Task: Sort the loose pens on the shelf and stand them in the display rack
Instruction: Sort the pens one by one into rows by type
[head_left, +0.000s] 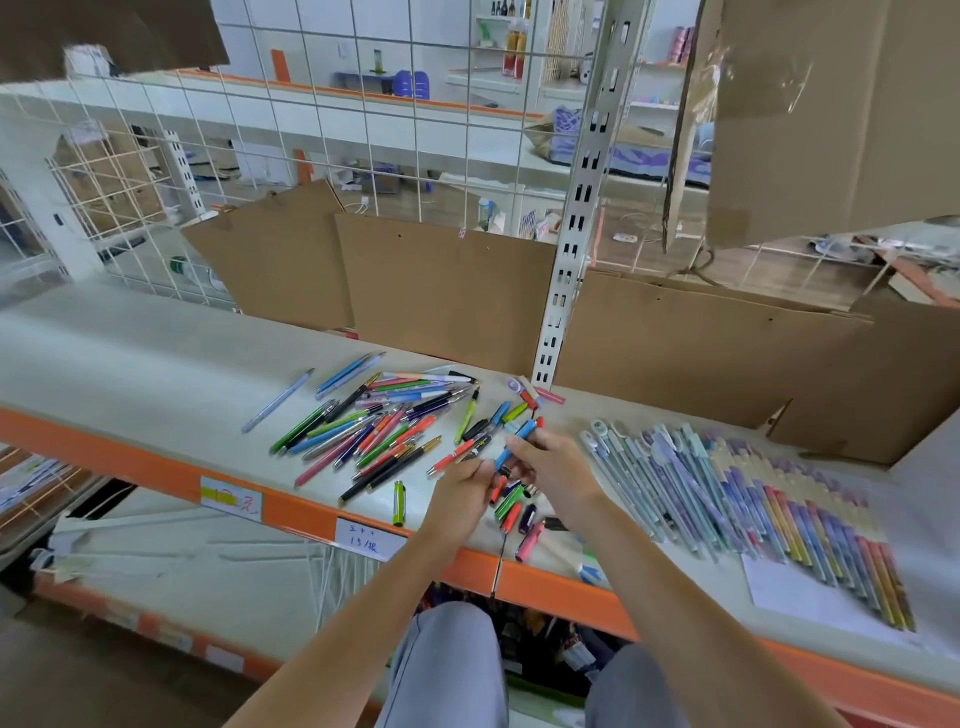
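Both hands, left hand (462, 488) and right hand (545, 460), grip pens over the white shelf (130, 353); loose pens (374, 426) left of the fingers, cardboard (447, 291) behind.

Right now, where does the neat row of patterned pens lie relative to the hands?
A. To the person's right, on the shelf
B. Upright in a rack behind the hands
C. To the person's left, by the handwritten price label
A: the row of patterned pens lies flat on the shelf, right of the right hand and left hand.

Bare forearms, no sleeves; grey trousers (447, 670) on both legs.
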